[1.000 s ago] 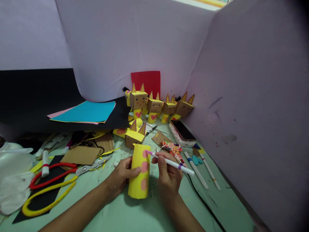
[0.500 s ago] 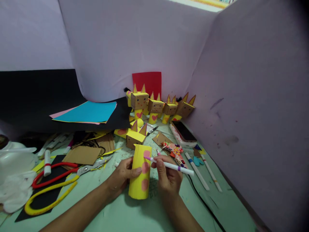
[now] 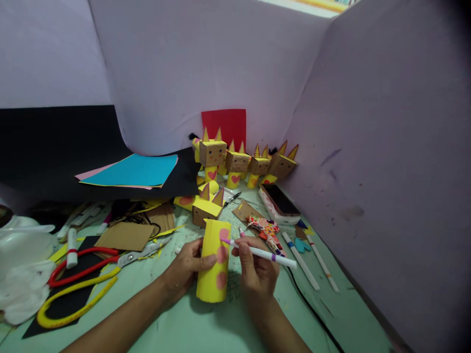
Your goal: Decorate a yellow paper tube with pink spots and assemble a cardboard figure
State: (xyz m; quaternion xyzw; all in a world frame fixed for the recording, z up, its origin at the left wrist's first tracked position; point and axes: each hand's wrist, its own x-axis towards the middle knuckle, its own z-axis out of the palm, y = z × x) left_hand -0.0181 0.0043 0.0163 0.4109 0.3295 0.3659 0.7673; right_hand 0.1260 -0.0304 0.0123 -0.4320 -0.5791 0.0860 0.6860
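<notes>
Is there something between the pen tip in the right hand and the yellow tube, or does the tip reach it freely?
Nothing visible blocks it. The right hand holds the pen with its tip at the yellow tube, which the left hand grips.

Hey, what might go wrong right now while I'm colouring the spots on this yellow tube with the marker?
The left hand steadies the yellow tube from one side only, so it may roll and the marker in the right hand could stray outside a pink spot. Your thumb lies close to the middle spot and might smudge wet ink. The scissors lie open-bladed near your left forearm; a nudge could catch them.
</notes>
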